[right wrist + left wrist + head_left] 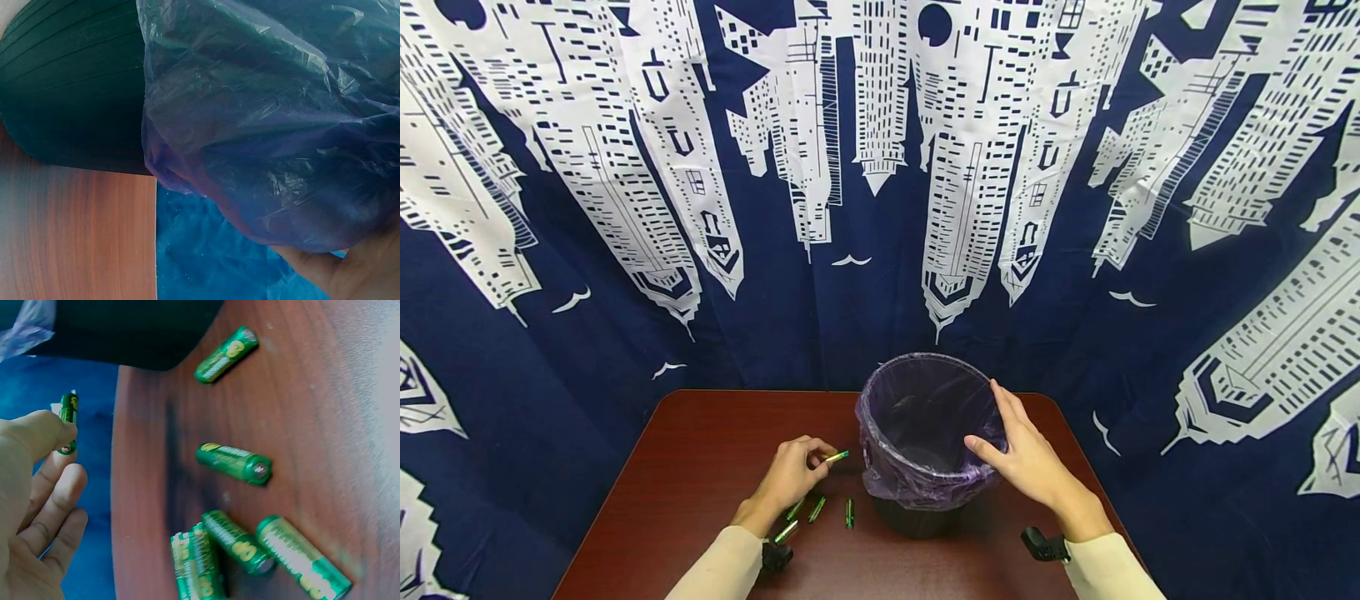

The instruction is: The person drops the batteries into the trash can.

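Note:
My left hand (795,471) pinches a small green battery (837,457) between thumb and fingertips, a little left of the bin. In the left wrist view the other fingers lie loosely bent below that battery (68,422). My right hand (1028,454) rests at the right side of the bin's rim, fingers stretched out and the thumb reaching over the opening. The bin (917,521) is dark and round, lined with a translucent purple bag (887,475) folded over its rim. In the right wrist view, the bag (269,137) hides most of the right fingers.
Several green batteries (234,462) lie on the reddish-brown wooden table (715,433), left of the bin and near the left wrist. Behind the table hangs a dark blue curtain (775,325) printed with white buildings.

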The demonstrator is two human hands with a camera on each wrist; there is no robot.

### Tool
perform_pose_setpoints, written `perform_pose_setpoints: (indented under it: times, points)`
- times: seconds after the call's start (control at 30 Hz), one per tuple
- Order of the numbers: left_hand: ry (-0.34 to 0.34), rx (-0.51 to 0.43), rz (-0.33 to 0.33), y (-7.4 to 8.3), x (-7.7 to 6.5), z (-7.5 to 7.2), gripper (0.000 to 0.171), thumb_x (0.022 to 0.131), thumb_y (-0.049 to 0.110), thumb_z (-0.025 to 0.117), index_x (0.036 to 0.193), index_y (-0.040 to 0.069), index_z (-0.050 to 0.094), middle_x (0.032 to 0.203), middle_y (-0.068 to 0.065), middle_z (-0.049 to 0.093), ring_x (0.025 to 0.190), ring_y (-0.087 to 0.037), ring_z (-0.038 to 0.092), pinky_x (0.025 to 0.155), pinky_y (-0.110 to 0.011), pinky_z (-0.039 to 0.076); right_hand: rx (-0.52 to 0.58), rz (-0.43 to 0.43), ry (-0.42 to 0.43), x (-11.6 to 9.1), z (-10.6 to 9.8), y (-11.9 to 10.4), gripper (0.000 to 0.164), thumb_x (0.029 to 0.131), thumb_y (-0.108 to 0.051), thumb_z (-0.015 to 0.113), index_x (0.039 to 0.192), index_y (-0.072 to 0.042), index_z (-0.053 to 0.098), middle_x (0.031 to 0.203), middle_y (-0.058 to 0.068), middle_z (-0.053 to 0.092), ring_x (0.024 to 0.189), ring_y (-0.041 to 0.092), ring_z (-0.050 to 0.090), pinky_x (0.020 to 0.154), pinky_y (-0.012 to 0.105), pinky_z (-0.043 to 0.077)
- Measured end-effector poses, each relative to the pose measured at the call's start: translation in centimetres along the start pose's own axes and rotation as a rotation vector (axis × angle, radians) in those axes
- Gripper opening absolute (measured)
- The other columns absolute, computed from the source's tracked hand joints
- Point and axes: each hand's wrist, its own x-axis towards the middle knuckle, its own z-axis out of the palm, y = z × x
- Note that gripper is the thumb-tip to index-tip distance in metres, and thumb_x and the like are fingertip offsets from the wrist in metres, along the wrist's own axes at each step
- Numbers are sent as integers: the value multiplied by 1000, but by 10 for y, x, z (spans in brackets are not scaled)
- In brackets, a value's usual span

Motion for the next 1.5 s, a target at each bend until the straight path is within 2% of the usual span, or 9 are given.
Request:
perform_pose_setpoints:
  times: [0.17, 0.27, 0.37, 0.57, 0.73, 0.9, 1.1, 1.23, 1.5]
  points:
    - [56, -14, -1, 3, 4, -12, 24, 95, -5, 88, 111, 13, 89, 101, 0, 80, 83, -11, 71, 72, -19, 58, 6, -1, 3, 0, 0, 0, 109, 109, -57, 74, 187, -9, 16, 191, 26, 26, 168, 61, 43, 126, 88, 41]
    - [98, -17, 29, 6, 7, -19, 24, 94, -5, 89, 110, 13, 90, 100, -1, 81, 83, -13, 73, 72, -19, 59, 6, 4, 3, 1, 0, 0, 109, 109, -57, 73, 188, -10, 16, 191, 25, 26, 168, 61, 42, 126, 88, 41]
    - [127, -9, 49, 12, 10, -27, 24, 94, -5, 89, 110, 12, 90, 100, -1, 82, 82, -10, 72, 72, -22, 61, 3, 7, 1, 1, 0, 0, 109, 109, -58, 73, 188, -11, 15, 191, 25, 25, 168, 61, 42, 125, 89, 41]
    - [162, -3, 90, 25, 16, -41, 21, 94, -2, 91, 111, 10, 90, 101, -4, 84, 82, -14, 75, 76, -30, 66, 12, 12, -4, -1, 1, 0, 110, 108, -59, 73, 188, -10, 15, 191, 26, 24, 169, 62, 40, 124, 90, 40]
    - [199, -2, 132, 34, 19, -50, 21, 93, -1, 92, 110, 10, 90, 99, -3, 84, 80, -13, 75, 75, -31, 66, 14, 11, -1, -1, 1, 0, 109, 108, -58, 73, 188, -11, 15, 191, 25, 24, 169, 62, 40, 124, 91, 40]
    - [249, 6, 205, 41, 23, -57, 21, 92, -2, 93, 111, 8, 90, 100, -5, 85, 79, -13, 76, 73, -34, 67, 16, 6, 5, -1, 1, 0, 109, 109, -57, 74, 188, -10, 15, 191, 26, 25, 169, 61, 40, 125, 90, 40]
    - [316, 23, 285, 50, 29, -66, 22, 91, -3, 93, 110, 7, 90, 99, -6, 86, 77, -15, 76, 72, -27, 64, 18, 6, 8, -1, 0, -2, 109, 108, -56, 74, 187, -8, 17, 191, 26, 24, 169, 62, 40, 126, 90, 39]
    - [331, 33, 301, 60, 32, -72, 22, 92, -2, 94, 111, 8, 90, 98, -6, 85, 78, -14, 77, 73, -27, 65, 17, 7, 7, -2, 0, -3, 109, 108, -56, 74, 187, -7, 17, 191, 28, 25, 168, 63, 40, 125, 90, 39]
    - [335, 10, 326, 79, 39, -83, 20, 95, 1, 93, 113, 9, 91, 100, -6, 85, 80, -18, 79, 75, -37, 69, 17, 12, 0, -2, 0, -2, 110, 108, -59, 73, 187, -9, 16, 191, 27, 24, 168, 63, 40, 124, 91, 39]
